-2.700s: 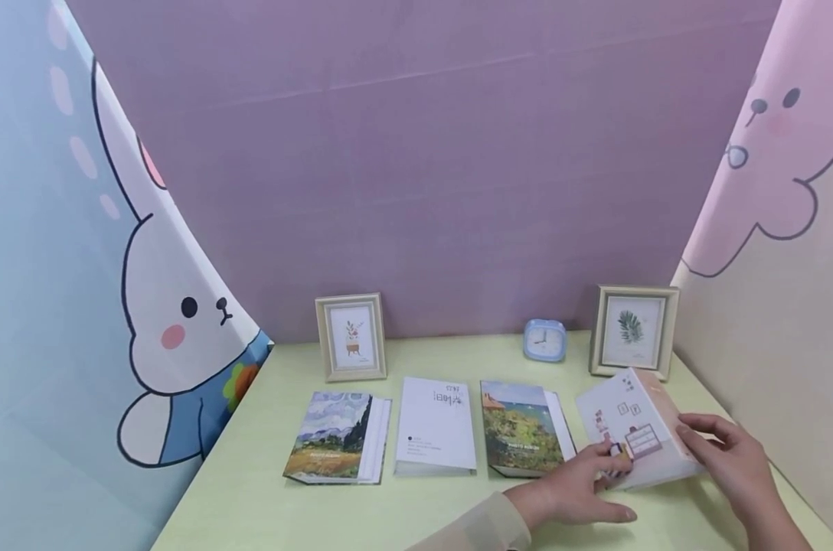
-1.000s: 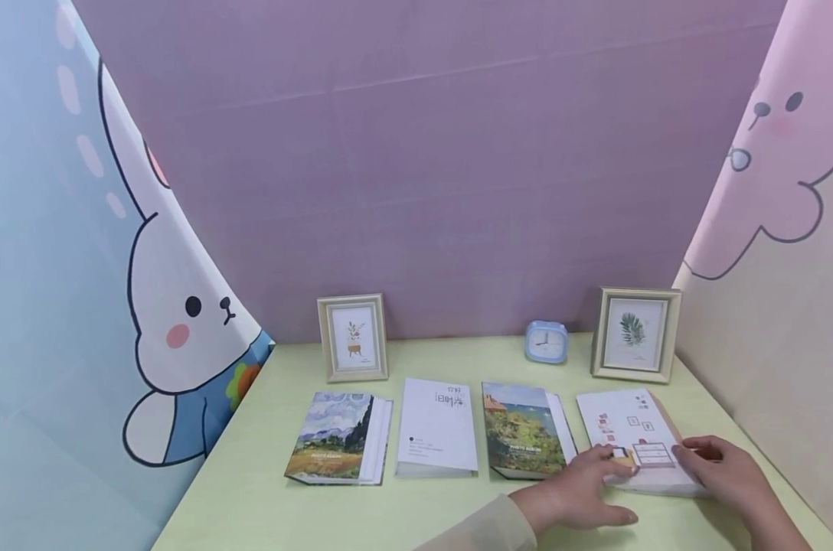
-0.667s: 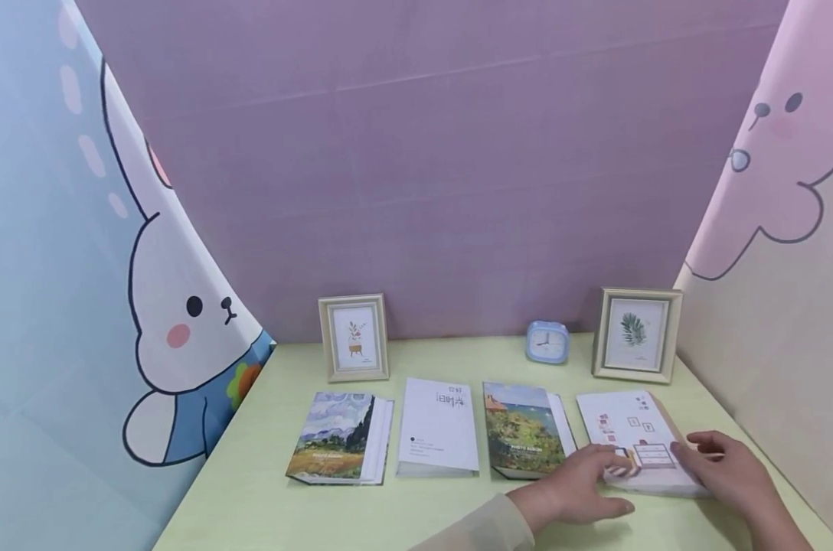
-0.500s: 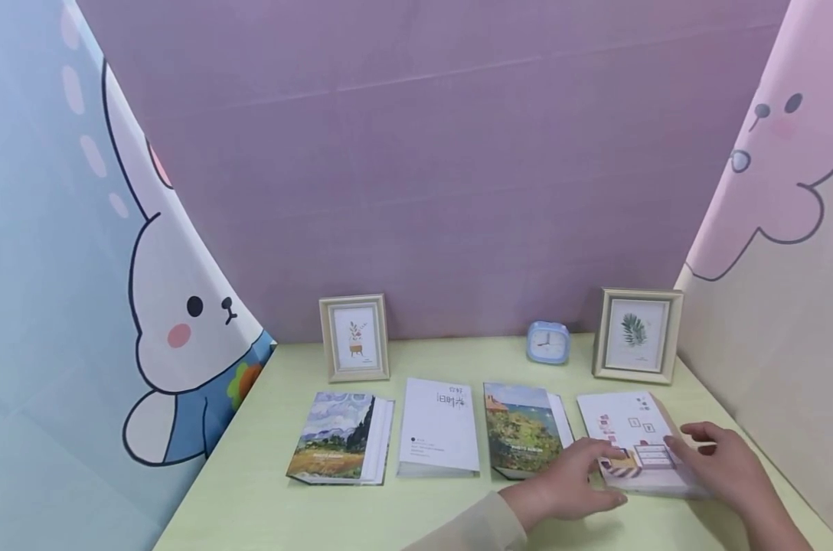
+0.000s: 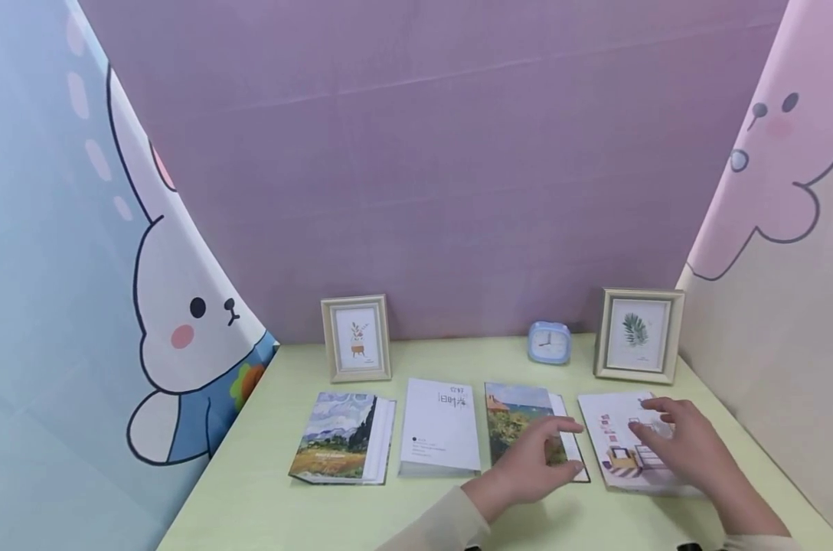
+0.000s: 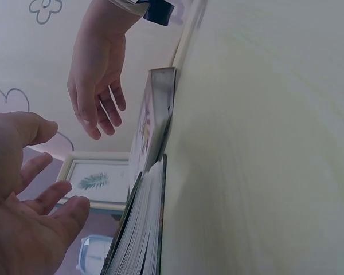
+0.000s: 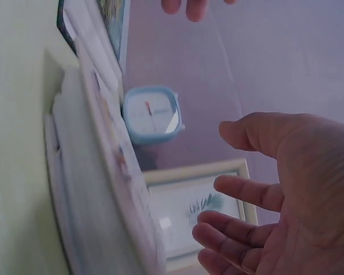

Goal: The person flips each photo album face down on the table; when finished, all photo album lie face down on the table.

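Four photo albums lie in a row on the table, so several covers face up. Over the rightmost, a white album with drawn furniture, hovers my right hand, fingers loosely bent and holding nothing. My left hand hangs above the near edge of the album with a seaside painting, its thumb and fingers apart and empty. The left wrist view shows a gap between that hand and the page edges. In the right wrist view my right hand is apart from the white album.
A white album with dark lettering and one with a wheat-field painting lie further left. Behind stand a flower picture frame, a blue alarm clock and a leaf picture frame. A purple backdrop rises behind the table.
The white album with furniture, earlier tilted up between both hands, now lies flat. Both hands have let go of it; the left has moved left, the right up and leftward over the cover.
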`<state>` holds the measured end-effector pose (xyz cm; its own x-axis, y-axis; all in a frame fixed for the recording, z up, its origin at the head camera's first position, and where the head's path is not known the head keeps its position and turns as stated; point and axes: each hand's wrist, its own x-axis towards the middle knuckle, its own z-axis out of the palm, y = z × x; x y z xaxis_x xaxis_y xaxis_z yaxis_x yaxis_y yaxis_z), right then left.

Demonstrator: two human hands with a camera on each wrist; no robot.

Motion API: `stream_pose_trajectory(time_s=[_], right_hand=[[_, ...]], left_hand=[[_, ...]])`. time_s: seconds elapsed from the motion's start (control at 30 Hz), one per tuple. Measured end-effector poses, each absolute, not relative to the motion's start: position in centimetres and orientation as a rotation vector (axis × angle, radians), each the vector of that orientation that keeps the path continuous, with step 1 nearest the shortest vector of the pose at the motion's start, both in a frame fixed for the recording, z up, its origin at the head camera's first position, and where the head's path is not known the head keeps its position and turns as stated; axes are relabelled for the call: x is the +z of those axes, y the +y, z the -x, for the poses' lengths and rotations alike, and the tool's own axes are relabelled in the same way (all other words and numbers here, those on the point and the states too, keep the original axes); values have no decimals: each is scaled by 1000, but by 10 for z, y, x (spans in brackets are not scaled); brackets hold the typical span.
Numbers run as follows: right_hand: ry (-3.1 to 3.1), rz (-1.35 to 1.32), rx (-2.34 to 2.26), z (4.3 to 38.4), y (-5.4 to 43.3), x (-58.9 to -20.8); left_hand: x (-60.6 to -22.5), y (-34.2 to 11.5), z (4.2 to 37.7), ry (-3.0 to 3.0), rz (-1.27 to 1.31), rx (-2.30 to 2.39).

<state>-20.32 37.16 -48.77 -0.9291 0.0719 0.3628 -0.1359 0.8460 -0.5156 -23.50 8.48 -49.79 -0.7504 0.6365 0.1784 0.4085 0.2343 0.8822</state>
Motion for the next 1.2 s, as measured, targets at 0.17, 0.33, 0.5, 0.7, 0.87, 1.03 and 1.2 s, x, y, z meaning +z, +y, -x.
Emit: stream_pose_trajectory(time_s=[0.17, 0.33, 0.5, 0.7, 0.87, 1.03, 1.2], right_hand=[[-2677, -122, 829, 210, 354, -481], [-2681, -189, 858, 216, 334, -481], [-2726, -216, 920, 222, 312, -481], [-2766, -239, 919, 228, 293, -485], [-2811, -254, 944, 234, 281, -487], [-2840, -280, 967, 238, 270, -485], [-2843, -309, 1008, 241, 263, -491]], left_hand=[[-497, 62, 236, 2334, -921, 1607], [-502, 39, 243, 2344, -906, 1686], [-507, 23, 247, 2339, -905, 1714], [-508, 8, 244, 2312, -855, 1723], [-512, 2, 239, 2238, -776, 1737], [-512, -3, 235, 2181, -684, 1778], [-511, -6, 231, 2161, -628, 1790]])
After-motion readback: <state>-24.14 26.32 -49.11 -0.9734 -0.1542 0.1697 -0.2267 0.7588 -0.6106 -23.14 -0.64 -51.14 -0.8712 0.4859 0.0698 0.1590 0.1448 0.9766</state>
